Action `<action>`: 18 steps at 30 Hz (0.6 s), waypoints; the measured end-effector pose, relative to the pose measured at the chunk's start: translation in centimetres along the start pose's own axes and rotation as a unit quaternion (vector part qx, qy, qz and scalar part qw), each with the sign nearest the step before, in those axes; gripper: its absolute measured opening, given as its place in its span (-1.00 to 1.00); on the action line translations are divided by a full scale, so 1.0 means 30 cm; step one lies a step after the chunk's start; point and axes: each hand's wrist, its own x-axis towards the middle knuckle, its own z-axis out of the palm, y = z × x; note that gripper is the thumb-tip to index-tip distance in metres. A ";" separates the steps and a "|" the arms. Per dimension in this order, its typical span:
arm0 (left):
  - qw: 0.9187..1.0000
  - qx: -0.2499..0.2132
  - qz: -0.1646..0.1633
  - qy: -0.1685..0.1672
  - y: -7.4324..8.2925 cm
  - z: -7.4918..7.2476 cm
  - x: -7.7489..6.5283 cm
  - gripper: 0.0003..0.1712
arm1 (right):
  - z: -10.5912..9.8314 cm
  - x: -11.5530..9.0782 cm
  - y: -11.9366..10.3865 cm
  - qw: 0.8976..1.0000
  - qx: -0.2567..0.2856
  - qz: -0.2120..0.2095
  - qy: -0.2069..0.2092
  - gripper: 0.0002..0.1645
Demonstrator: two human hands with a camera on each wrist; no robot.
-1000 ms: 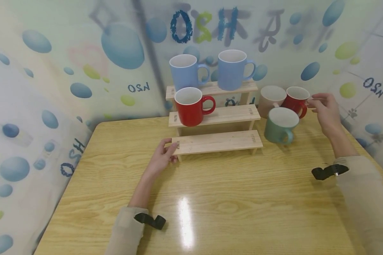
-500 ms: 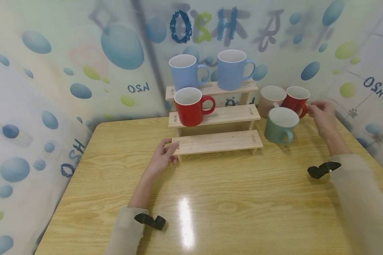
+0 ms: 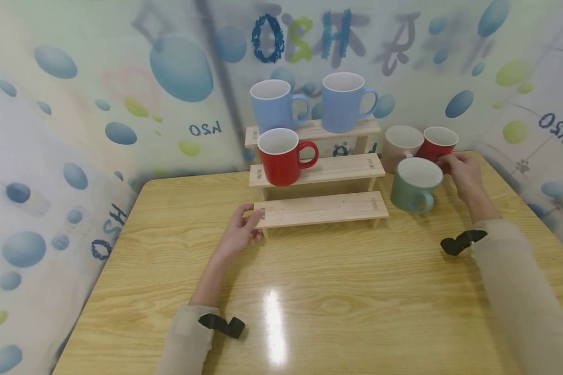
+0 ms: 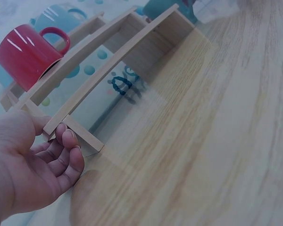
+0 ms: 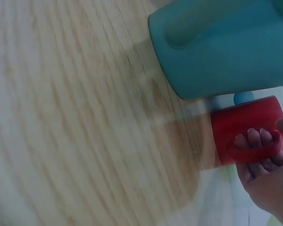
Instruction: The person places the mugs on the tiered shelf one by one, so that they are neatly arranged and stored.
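Red mug (image 5: 243,120), white inside

Just left of the fingers (image 5: 253,137) of the right hand (image 3: 465,174), a green mug (image 3: 414,182) blocks passage; tabletop (image 3: 356,291) lies open on their near side.

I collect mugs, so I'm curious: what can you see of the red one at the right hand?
The red mug has a smooth, ceramic-looking outside, a white inside and one looped handle. It is upright and appears to stand on the table, behind the green mug and beside the pale pink mug; whether it touches the pink one is unclear. The right hand has fingers curled through its handle.
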 end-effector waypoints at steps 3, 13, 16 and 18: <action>1.000 0.003 -0.004 0.003 0.003 0.001 -0.003 -0.31 | 0.002 0.005 0.003 1.000 -0.008 0.003 0.005 -0.67; 1.000 -0.003 -0.003 0.005 0.000 0.003 0.000 -0.35 | 0.009 0.020 0.005 0.998 0.051 0.031 0.029 -0.66; 1.000 0.000 -0.002 0.004 -0.001 0.002 0.000 -0.35 | 0.011 0.013 0.003 0.992 0.092 0.051 0.066 -0.68; 1.000 0.002 0.000 0.005 -0.002 0.001 0.001 -0.36 | 0.010 0.009 0.003 0.987 0.115 0.056 0.101 -0.68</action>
